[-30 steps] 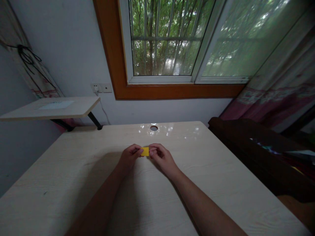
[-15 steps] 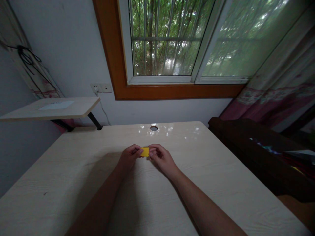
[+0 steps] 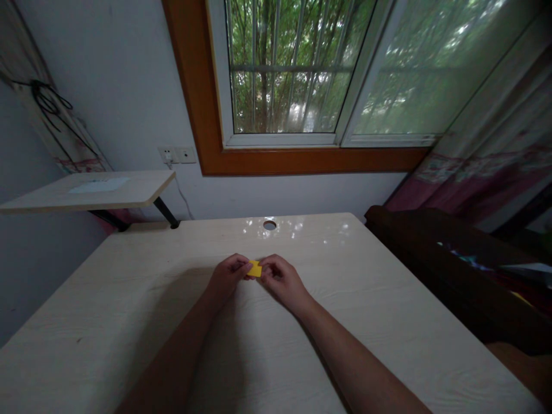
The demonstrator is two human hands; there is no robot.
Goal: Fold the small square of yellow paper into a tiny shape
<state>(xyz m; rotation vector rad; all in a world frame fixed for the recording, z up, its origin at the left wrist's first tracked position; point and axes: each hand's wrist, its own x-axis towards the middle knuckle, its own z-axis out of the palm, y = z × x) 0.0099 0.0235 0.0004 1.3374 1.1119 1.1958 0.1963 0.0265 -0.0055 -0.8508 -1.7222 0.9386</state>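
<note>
A small, flat yellow piece of paper (image 3: 255,269) is held up between my two hands, over the middle of the pale wooden desk (image 3: 276,345). My left hand (image 3: 229,272) pinches its left side, the thumb lying across the front. At the upper right corner, the thumb and forefinger of my right hand (image 3: 280,277) close on the paper. The fingers partly cover both ends of it, and its back is hidden.
A round cable hole (image 3: 269,225) sits near the desk's far edge. To the left, a raised shelf (image 3: 150,192) on black legs carries a white sheet (image 3: 100,184). Dark wooden furniture (image 3: 414,247) stands at the right, and a barred window is ahead.
The paper has tilted slightly, its right end a little lower. My right hand's fingers have curled in more and shifted on the paper's edge; my left hand has barely moved.
</note>
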